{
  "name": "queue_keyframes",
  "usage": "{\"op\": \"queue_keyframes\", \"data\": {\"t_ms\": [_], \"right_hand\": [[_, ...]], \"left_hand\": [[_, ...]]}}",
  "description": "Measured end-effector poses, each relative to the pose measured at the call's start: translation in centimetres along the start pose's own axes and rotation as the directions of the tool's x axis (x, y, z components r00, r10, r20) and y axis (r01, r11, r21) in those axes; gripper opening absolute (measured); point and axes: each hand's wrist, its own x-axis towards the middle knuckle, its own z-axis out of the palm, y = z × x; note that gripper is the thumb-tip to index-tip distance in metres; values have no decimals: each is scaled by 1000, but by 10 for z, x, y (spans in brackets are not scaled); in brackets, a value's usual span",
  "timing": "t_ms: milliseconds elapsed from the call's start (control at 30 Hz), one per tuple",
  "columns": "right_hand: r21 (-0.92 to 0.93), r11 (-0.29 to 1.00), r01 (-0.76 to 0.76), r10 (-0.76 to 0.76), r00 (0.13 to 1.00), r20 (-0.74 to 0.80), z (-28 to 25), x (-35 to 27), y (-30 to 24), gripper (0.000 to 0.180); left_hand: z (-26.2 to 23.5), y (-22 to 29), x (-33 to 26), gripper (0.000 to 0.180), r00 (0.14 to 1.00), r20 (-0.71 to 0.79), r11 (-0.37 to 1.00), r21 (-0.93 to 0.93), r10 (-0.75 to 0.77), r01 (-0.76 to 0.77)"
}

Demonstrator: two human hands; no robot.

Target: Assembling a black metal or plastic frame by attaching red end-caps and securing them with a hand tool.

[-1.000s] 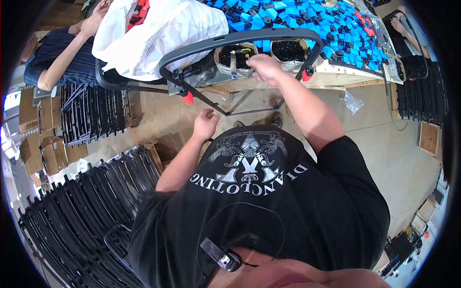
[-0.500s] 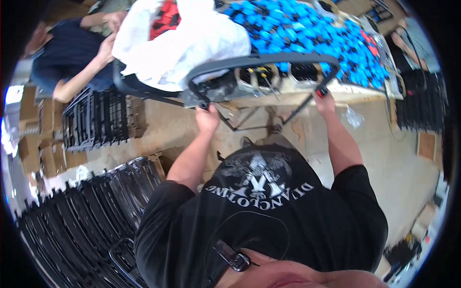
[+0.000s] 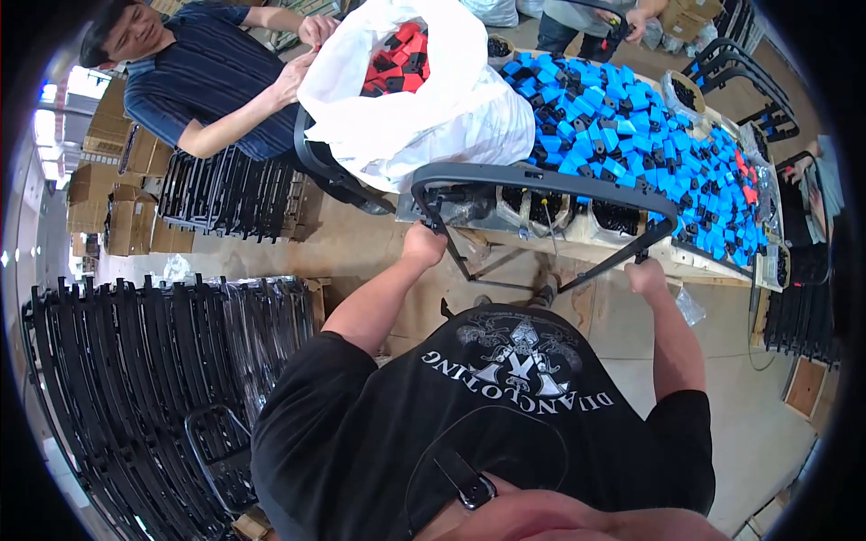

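Note:
A black tubular metal frame (image 3: 541, 178) with rounded corners is held up in front of me, at the near edge of the table. My left hand (image 3: 424, 245) is closed round its left side. On the opposite side my right hand (image 3: 646, 274) grips the frame near a dark fitting. Lower bars of the frame slope down and meet a crossbar below the table edge. Behind the frame lie many blue and black plastic pieces (image 3: 595, 117) in a heap. A white sack (image 3: 478, 117), open at the top, contains red and black pieces (image 3: 397, 63).
Cartons of small dark parts (image 3: 615, 219) line the table's near edge (image 3: 704, 263). At the far left a co-worker (image 3: 234, 81) has both hands by the sack; other people stand at the far side and right. Stacked black frames (image 3: 135, 361) fill the left floor, near cardboard boxes (image 3: 135, 212).
The view has shifted, so the table and frame sit lower and farther right in it. Both hands keep hold of the frame. Red spots seen beside my hands before no longer show.

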Motion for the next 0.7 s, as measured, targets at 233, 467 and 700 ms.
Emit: {"op": "queue_keyframes", "data": {"t_ms": [233, 467, 700], "right_hand": [[95, 994, 45, -52, 996, 69, -4, -2, 0, 38], [38, 994, 107, -96, 969, -229, 23, 11, 14, 44], [337, 904, 263, 2, 786, -618, 67, 25, 14, 64]], "left_hand": [[-51, 35, 10, 26, 799, 558, 969, 37, -224, 246], [-4, 7, -22, 56, 998, -55, 991, -136, -15, 7], [38, -5, 0, 56, 945, -324, 911, -376, 41, -168]]}}
